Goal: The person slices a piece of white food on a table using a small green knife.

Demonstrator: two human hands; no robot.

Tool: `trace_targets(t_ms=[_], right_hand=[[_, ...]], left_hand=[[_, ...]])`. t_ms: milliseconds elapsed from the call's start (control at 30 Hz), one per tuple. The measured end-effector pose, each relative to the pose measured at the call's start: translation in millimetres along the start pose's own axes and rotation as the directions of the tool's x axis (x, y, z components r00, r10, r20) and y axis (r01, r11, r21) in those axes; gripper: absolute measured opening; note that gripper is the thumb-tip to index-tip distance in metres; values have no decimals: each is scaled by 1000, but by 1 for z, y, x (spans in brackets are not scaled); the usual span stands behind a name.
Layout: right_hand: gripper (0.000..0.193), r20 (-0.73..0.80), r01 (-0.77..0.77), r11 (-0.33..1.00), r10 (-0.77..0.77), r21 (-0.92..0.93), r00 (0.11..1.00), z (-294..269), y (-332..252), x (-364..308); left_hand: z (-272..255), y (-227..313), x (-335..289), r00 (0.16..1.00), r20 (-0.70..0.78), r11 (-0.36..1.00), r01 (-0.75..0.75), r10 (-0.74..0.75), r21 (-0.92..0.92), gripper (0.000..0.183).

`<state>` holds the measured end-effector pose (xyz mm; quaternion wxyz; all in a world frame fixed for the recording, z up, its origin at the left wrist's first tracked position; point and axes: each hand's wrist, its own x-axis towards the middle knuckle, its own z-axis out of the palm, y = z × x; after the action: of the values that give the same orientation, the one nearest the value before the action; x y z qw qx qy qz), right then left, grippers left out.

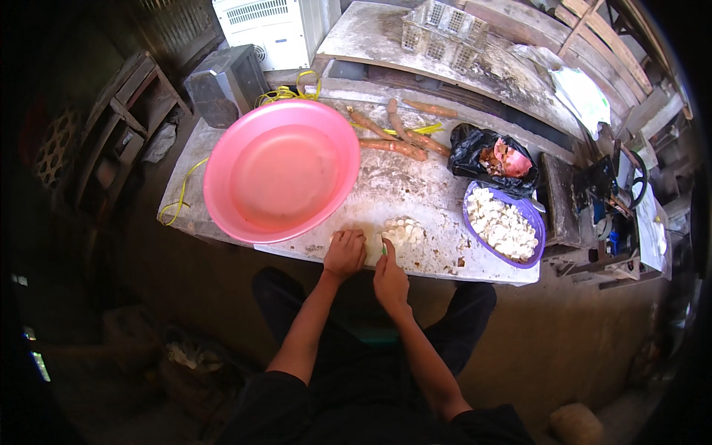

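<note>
At the table's near edge, my left hand [345,254] is closed over a pale piece of peeled cassava [371,241], mostly hidden under the fingers. My right hand [391,282] grips a knife [384,248] with a bit of green showing; its blade is hard to make out beside the cassava. Just beyond my right hand lies a small heap of white cassava slices [405,232]. Several unpeeled brown cassava roots [400,137] rest toward the back of the table. To the right, a purple basket [470,223] holds many white slices.
A large pink basin [222,189] with liquid stands left on the stained table [437,204]. A black plastic bag [461,152] with reddish-brown scraps sits behind the basket. Yellow strapping [178,205], a dark speaker-like box [226,85] and a white appliance [278,37] are farther back.
</note>
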<state>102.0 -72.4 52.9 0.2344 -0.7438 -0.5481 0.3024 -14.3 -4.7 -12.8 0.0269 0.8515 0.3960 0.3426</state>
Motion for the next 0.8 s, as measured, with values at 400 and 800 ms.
trace_targets(t_ms=[400, 800], right_hand=[[29, -108, -50, 997, 56, 57, 993, 13, -4, -1], [31, 24, -25, 977, 20, 212, 999, 28, -7, 4]], left_hand=[[-3, -4, -3, 1000, 19, 1000, 17, -18, 7, 18], [-3, -2, -2, 999, 25, 1000, 22, -22, -17, 19]])
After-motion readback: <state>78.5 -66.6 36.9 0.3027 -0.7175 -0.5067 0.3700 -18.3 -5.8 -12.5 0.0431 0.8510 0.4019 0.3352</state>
